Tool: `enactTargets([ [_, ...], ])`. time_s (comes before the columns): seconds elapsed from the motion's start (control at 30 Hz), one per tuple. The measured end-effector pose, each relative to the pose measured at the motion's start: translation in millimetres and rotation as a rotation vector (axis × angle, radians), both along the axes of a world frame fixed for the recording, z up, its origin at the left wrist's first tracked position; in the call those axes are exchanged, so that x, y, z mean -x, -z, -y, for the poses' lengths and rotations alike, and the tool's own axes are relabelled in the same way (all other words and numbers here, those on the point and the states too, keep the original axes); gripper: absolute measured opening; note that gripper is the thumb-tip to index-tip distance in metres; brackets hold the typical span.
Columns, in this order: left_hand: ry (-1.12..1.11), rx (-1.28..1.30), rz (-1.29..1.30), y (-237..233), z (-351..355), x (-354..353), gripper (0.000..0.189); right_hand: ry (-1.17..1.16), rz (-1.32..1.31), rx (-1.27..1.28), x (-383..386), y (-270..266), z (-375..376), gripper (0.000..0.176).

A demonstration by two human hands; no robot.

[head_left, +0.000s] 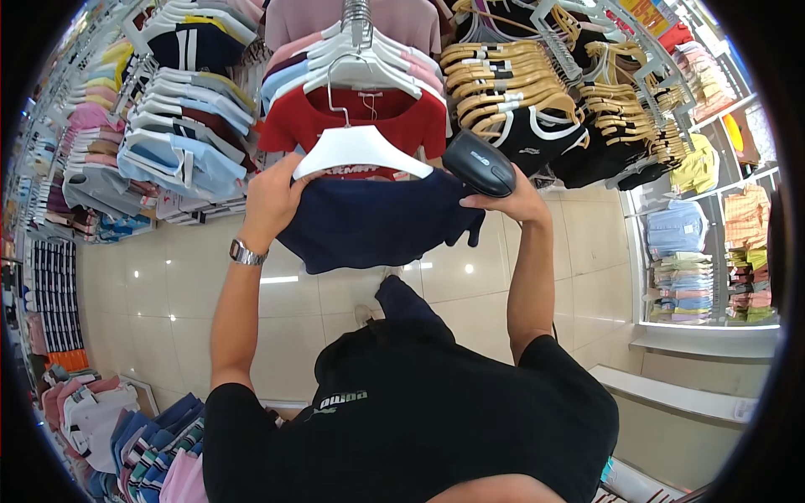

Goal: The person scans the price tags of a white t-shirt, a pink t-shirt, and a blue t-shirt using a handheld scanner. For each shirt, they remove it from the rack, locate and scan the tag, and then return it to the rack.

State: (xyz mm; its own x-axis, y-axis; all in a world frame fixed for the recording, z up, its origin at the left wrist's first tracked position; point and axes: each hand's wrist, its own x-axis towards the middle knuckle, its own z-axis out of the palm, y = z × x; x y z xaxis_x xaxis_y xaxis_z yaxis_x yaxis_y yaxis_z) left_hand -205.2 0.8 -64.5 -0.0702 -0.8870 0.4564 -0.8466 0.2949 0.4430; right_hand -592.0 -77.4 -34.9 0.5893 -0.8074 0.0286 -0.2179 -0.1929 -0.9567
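A navy garment (pixel 369 222) hangs on a white hanger (pixel 356 149) in front of a rack. My left hand (pixel 275 194) is closed on the hanger's left end and the garment's shoulder. In my right hand (pixel 513 203) is a black handheld scanner (pixel 480 164), held against the garment's right shoulder, its cable running down by my forearm. A red shirt (pixel 394 113) on a white hanger is right behind the navy garment. The hanger's metal hook points up, over the red shirt.
Shirts on white hangers (pixel 189 109) fill the left racks. Wooden hangers (pixel 503 80) with black tops (pixel 541 138) are at the right. Wall shelves (pixel 713 251) with folded clothes stand far right. Folded clothes (pixel 155 444) lie at the lower left. Tiled floor (pixel 201 289) shows below.
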Motion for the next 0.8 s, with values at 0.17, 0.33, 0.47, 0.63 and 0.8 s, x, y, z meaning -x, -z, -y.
enactTargets([
  [0.17, 0.004, 0.035, 0.015, -21, 47, -3, 0.025, 0.113, 0.067, 0.077, -10, 12, 39, 0.056],
  [0.33, -0.039, 0.009, 0.039, -24, 81, -10, 0.029, 0.22, 0.061, 0.1, -25, 20, 67, 0.057],
  [0.47, -0.064, -0.052, 0.033, -11, 88, -12, 0.03, 0.265, 0.131, 0.036, -31, 39, 76, 0.055],
  [0.63, -0.049, -0.07, -0.029, 5, 88, -17, 0.033, 0.267, 0.094, -0.026, -28, 64, 85, 0.05],
  [0.8, -0.054, -0.38, -0.145, -1, 84, -42, 0.04, 0.33, 0.475, -0.309, -18, 98, 85, 0.041],
])
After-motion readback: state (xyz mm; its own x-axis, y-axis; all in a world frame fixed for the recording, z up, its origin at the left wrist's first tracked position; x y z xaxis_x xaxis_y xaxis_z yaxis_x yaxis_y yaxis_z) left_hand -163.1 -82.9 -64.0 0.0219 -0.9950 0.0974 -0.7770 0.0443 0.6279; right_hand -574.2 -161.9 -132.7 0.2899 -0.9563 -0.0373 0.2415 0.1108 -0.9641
